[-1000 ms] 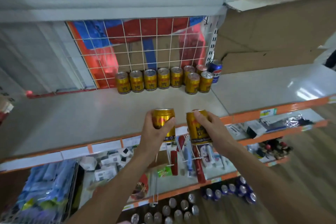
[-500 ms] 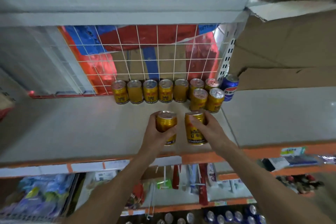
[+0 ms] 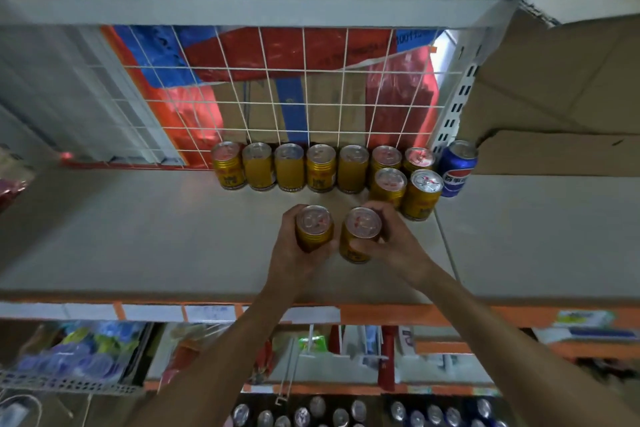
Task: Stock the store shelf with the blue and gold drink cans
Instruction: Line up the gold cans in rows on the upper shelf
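1. Head view, looking down on a grey store shelf (image 3: pixel 138 236) with an orange front edge. At its back, a white wire grid (image 3: pixel 304 97) stands in front of red and blue sacks (image 3: pixel 277 52).
2. A back row of seven gold cans (image 3: pixel 290 168) stands against the grid. A front pair of gold cans (image 3: pixel 420 196) stands just before the row's right end. A blue can (image 3: pixel 457 168) stands at the far right, beside the slotted upright.
3. Cardboard boxes (image 3: pixel 554 97) fill the bay to the right. Lower shelves carry hanging packets and silver-topped cans (image 3: pixel 311 412).
4. My left hand (image 3: pixel 294 260) is curled round the left gold can (image 3: pixel 313 227). My right hand (image 3: pixel 398 246) is curled round the right gold can (image 3: pixel 360 230).
5. Both held cans are side by side, nearly touching, at mid-shelf in front of the back row. My right fingers lie just in front of the front pair. I cannot tell whether the held cans' bottoms touch the shelf.
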Motion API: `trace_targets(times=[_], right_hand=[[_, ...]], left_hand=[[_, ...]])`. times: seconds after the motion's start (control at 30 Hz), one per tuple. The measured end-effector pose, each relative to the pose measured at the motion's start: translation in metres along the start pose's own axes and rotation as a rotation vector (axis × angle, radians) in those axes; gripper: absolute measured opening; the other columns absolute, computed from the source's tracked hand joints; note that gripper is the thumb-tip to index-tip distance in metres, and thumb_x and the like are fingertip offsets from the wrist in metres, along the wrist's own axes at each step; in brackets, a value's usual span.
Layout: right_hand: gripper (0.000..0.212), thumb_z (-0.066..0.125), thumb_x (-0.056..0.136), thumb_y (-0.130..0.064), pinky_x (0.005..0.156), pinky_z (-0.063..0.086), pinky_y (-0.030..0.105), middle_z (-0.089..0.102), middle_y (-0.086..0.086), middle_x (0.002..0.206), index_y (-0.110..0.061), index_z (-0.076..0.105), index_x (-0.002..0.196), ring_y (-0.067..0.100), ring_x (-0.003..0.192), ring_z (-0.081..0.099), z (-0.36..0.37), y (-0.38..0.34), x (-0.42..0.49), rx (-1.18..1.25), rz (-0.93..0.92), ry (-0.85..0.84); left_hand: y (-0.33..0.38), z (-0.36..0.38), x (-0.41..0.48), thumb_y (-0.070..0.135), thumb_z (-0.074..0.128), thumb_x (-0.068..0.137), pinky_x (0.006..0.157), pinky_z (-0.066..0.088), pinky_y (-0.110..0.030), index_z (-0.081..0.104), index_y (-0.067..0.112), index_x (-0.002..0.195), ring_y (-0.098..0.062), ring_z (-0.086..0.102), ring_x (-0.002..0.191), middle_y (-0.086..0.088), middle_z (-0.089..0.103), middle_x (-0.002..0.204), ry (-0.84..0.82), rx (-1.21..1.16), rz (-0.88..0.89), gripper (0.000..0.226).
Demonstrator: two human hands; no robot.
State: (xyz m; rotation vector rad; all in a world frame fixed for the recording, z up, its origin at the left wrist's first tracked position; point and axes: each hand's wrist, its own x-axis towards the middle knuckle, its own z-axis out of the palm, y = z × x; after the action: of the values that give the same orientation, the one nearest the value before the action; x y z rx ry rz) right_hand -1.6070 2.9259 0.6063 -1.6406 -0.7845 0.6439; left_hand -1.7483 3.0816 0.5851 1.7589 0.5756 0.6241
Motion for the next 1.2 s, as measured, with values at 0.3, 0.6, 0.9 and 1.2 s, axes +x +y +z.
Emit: trace_targets(times=[0.3,0.6,0.9,1.2], right_hand=[[0.077,0.087,0.071,-0.023,0.085,0.051,0.037,0.046,0.010,0.140,-0.017,0.047,0.137,0.032,0.125,0.047,0.008,-0.012,-0.029,-0.928,-0.373,0.239],[0.054,0.078,0.076,-0.012,0.107,0.045,0.045,0.058,0.010,0.134,-0.008,0.060,0.126,0.033,0.129,0.050,0.017,-0.004,-0.021,-1.161,-0.450,0.247],[0.049,0.066,0.082,0.002,0.113,0.039,0.042,0.059,0.013,0.137,-0.005,0.060,0.131,0.030,0.133,0.049,0.019,-0.004,0.016,-1.291,-0.509,0.314],[0.050,0.058,0.083,0.003,0.119,0.028,0.041,0.060,0.015,0.136,-0.005,0.058,0.133,0.031,0.134,0.050,0.021,-0.008,0.045,-1.380,-0.448,0.310]], left_hand=[[-0.005,-0.034,0.000,0.021,0.082,0.080,0.105,0.040,-0.021,0.028,0.047,0.146,-0.009,0.042,0.135,0.009,0.038,0.144,-0.233,0.287,0.238,0.089],[-0.004,-0.031,0.016,0.018,0.078,0.085,0.095,0.051,-0.035,0.036,0.033,0.150,-0.024,0.050,0.128,-0.001,0.040,0.147,-0.247,0.509,0.315,0.079],[-0.007,-0.020,0.046,0.019,0.078,0.084,0.093,0.054,-0.038,0.040,0.032,0.149,-0.023,0.052,0.125,-0.001,0.044,0.145,-0.174,0.504,0.311,0.076],[-0.010,-0.016,0.077,0.020,0.079,0.085,0.095,0.055,-0.043,0.040,0.028,0.149,-0.026,0.053,0.127,-0.003,0.046,0.145,-0.145,0.541,0.308,0.076]])
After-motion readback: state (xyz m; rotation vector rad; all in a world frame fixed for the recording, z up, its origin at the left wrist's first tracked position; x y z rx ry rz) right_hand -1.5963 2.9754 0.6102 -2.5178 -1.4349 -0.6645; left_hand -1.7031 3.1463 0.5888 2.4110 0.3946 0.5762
